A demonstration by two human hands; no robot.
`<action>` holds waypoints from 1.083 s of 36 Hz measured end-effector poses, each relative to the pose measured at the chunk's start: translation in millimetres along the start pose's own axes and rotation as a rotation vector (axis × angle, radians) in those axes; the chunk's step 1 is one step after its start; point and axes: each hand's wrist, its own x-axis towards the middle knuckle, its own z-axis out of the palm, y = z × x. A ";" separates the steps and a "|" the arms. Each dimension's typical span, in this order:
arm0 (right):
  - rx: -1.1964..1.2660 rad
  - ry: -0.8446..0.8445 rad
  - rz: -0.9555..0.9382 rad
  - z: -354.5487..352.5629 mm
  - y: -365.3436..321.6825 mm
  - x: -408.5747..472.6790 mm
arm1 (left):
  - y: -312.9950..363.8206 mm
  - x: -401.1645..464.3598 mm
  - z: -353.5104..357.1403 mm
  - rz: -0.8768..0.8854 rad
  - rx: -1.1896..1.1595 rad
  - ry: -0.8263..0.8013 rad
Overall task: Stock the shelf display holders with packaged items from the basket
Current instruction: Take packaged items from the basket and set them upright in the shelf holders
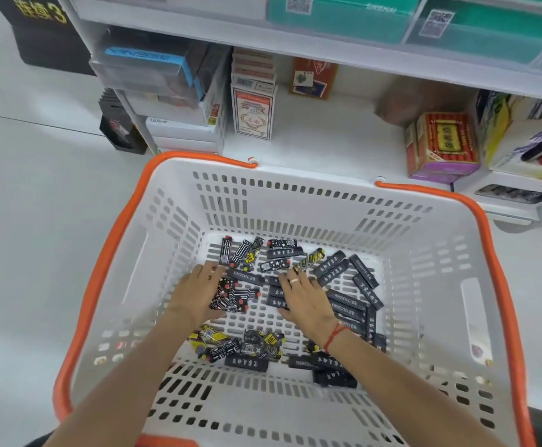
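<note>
A white slotted basket (295,195) with orange handles stands in front of the shelf. Several small black packaged items (343,272) with white, yellow and red print lie scattered on its floor. My left hand (198,291) reaches down inside the basket and rests on a cluster of the patterned packs (231,295), fingers spread over them. My right hand (305,298) lies flat on the black packs near the middle, fingers stretched forward; it wears a ring and a red wrist cord. Neither hand visibly grips a pack.
The white shelf (327,137) behind the basket holds card boxes (252,114), a red and purple box (443,146) at the right and clear plastic holders (153,66) at the left. Teal boxes (343,14) sit on the shelf above. A white floor lies to the left.
</note>
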 end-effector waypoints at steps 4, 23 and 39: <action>-0.032 -0.007 -0.048 -2.3 1.3 0.0 | -2.0 4.1 -2.0 0.124 0.192 -0.023; 0.219 -0.006 0.021 -5.4 12.5 -16.1 | 23.1 9.2 0.2 0.057 0.174 -0.091; 1.253 -0.241 0.321 -85.8 34.2 -41.4 | 51.2 -22.2 -75.6 -0.287 -1.249 -0.212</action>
